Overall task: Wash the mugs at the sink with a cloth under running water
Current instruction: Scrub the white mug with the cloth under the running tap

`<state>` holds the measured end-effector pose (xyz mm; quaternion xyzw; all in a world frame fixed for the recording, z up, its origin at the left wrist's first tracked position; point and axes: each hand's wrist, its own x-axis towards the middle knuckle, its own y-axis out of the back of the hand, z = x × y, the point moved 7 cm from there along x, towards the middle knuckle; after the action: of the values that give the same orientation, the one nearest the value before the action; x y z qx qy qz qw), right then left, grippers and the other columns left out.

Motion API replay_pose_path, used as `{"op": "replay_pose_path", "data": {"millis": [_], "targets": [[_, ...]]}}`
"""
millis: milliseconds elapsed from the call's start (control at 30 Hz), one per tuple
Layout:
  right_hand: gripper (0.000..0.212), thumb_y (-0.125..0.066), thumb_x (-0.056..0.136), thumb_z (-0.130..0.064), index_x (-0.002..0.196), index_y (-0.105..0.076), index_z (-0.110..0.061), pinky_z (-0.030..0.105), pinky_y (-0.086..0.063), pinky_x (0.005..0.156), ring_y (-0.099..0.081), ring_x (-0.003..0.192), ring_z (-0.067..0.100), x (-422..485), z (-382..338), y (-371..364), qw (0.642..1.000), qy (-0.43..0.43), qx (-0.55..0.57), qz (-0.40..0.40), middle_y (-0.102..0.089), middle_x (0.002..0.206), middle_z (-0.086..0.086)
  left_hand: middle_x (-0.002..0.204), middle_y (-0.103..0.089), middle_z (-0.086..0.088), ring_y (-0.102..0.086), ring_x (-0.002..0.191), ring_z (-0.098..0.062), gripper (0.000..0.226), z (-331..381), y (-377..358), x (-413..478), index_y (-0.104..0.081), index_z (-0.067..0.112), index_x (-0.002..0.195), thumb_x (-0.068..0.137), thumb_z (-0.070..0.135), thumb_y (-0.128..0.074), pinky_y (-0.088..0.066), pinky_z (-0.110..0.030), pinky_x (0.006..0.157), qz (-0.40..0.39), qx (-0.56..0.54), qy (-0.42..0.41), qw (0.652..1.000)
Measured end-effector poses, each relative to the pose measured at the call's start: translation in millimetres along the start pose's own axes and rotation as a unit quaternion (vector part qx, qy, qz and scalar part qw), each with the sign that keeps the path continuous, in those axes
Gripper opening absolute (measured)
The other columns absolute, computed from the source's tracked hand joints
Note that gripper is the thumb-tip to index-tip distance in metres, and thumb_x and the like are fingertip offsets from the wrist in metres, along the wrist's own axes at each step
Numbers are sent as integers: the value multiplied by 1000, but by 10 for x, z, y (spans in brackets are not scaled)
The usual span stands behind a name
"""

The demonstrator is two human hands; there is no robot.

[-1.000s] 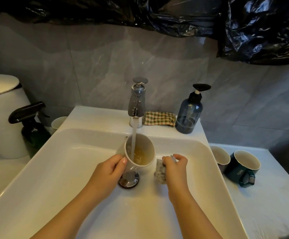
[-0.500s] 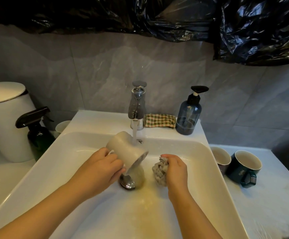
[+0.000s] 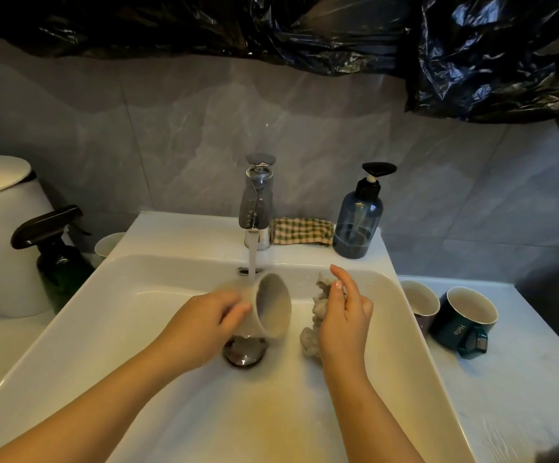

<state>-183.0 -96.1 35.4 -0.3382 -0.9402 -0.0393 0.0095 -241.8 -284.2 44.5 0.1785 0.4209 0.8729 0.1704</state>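
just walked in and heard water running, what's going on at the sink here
A person is washing mugs. The left hand holds a pale mug tipped on its side under the running tap, its mouth facing the cloth held in the right hand. A green mug and a second mug wait on the counter beside the sink.

— Where's the left hand (image 3: 201, 325)?
— Just left of the drain (image 3: 245, 352), fingers curled round a mug (image 3: 269, 305).
— And the right hand (image 3: 345, 315)?
— Right of the drain, pinching a cloth (image 3: 315, 315), index finger pointing up. Both bare forearms angle in toward the drain
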Motion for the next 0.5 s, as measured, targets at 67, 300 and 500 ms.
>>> {"op": "replay_pose_path", "data": {"millis": [67,300,500], "targets": [[29,-32,101,-28,119,-52,-39,13,-41,85,-50,93,0,10,30,27,1000,-8,21,22,-46,112,-10,55,-51,4,-47,60,-19,37,-104,-94,19,-50,10,65,97,27,-46,-41,-33,61,4,-201,129,971],[34,-36,101,-30,130,-54,-28,34,-38,106,-48,123,14,81,150,157,990,-74,68,101,-54,131,-7,41,-29,1,-46,43,-21,44,-201,-447,-2,-37,13,59,101,29,-33,-36,-28,54,-26,-475,265,839],[17,-46,95,-36,98,-59,-26,22,-48,72,-61,85,6,-23,-90,-270,998,-10,37,-50,-64,89,-10,39,-30,3,-47,38,-20,44,-334,-367,-42,-35,16,60,100,36,-35,-33,-20,42,-7,-486,309,817]]}}
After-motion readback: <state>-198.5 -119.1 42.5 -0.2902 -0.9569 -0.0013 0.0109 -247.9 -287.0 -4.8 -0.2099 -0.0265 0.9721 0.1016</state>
